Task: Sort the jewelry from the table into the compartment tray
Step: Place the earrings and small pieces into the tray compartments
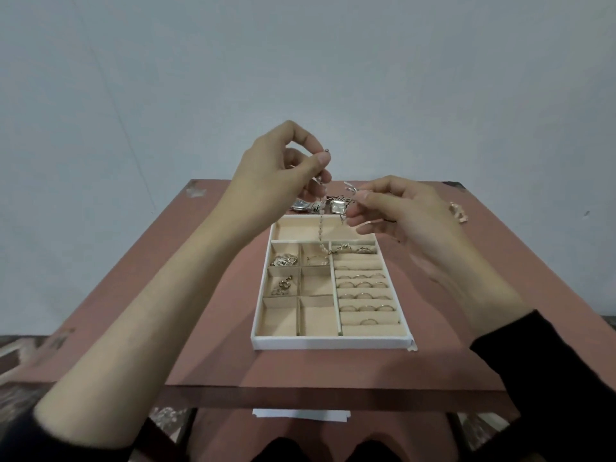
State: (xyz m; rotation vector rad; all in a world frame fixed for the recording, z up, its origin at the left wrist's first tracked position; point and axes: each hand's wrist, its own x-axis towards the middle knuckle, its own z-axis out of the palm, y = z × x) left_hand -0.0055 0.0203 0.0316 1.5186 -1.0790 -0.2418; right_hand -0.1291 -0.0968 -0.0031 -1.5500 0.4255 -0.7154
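A white compartment tray (328, 343) with beige lining lies in the middle of the reddish table. My left hand (276, 168) is raised above the tray's far end and pinches the top of a thin silver chain (321, 225), which hangs down towards the tray. My right hand (400, 208) pinches the chain's other end, together with a small silver piece. Rings (363, 295) sit in the ring rolls on the right of the tray. Small earrings (283, 260) lie in the left compartments. Watches (308, 205) lie on the table just behind the tray.
A gold piece of jewelry (458, 211) lies on the table at the far right. The table's front edge (333, 390) runs below the tray. A pale wall stands behind the table. Several near compartments of the tray hold nothing.
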